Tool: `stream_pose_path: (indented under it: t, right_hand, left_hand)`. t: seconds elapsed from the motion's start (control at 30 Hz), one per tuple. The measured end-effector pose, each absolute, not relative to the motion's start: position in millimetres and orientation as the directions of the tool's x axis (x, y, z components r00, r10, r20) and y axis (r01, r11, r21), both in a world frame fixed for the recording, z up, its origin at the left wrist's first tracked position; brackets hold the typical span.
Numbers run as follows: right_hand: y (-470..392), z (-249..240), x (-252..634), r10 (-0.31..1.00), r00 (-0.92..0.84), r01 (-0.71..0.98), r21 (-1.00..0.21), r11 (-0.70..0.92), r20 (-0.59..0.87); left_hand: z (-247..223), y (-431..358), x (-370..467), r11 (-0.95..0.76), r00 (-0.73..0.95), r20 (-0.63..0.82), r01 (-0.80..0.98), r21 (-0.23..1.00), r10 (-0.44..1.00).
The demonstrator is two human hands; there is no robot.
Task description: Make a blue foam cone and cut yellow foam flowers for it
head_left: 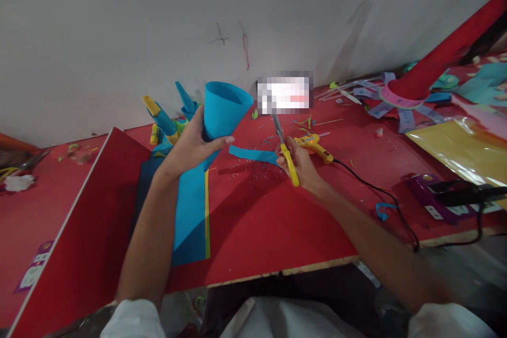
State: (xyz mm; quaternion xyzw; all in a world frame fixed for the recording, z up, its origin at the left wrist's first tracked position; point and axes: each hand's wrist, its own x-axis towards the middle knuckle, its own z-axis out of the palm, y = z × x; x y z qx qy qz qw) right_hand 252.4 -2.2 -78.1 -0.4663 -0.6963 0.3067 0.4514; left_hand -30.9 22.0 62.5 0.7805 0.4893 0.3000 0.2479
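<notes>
- White sleeves [132,319] nearest the camera, bottom edge, bare forearms reaching forward over the desk.
- Wall [150,37]: plain grey-white, across the back; two small wire-like bits about mid-width.
- Desk [253,232]: red top, front edge rough; fine clippings scattered around the middle.
- Divider [89,222]: red panel with a pale edge, left of the work area.
- Red tube [455,42]: slants in from upper right, pink band at its lower end.
- Blue sheets [190,216]: flat on the desk beneath the left arm, yellow-green layer showing along the right edge.
- Gold sheet [471,150]: shiny, right side.
- Blue cone [222,119]: above the desk, left of centre, tilted, wide mouth up. Left hand [194,140] grips its side, thumb across the front.
- Screen [284,92]: pixelated, near the wall, right of the cone.
- Power strip [431,198]: purple, right, black plug on top.
- Glue gun [317,147]: yellow, on the desk just beyond the right hand, cord trailing right.
- Tool [288,161]: yellow handle, metal end pointing away. Right hand [300,165] closed around it; exact type unclear.
- Blue strip [251,155]: between the hands, right end meets right hand; can't tell if pinched.
</notes>
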Motion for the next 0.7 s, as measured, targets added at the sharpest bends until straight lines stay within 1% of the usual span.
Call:
stream_pose_path:
  t: [0.1,0.2,0.3,0.37,0.5,0.7]
  right_hand:
    - [-3,-78,249,0.933,-0.154,0.354,-0.864,0.358,0.324]
    - [-1,-76,250,0.943,-0.166,0.420,-0.845,0.331,0.287]
    - [1,-72,253,0.955,-0.166,0.482,-0.824,0.297,0.247]
    - [2,-69,254,0.960,-0.169,0.503,-0.818,0.279,0.223]
    - [2,-66,256,0.954,-0.187,0.538,-0.788,0.298,0.234]
    - [2,-65,256,0.949,-0.196,0.533,-0.786,0.314,0.246]
  left_hand:
    - [61,21,-26,-0.405,0.333,0.235,0.676,0.616,0.913]
    - [64,19,-23,-0.397,0.329,0.223,0.729,0.558,0.918]
    - [67,17,-23,-0.393,0.336,0.205,0.750,0.532,0.919]
    - [68,17,-24,-0.404,0.336,0.223,0.762,0.507,0.915]
    - [68,16,-26,-0.412,0.316,0.283,0.812,0.413,0.906]
    - [70,13,-24,-0.376,0.301,0.271,0.878,0.295,0.914]
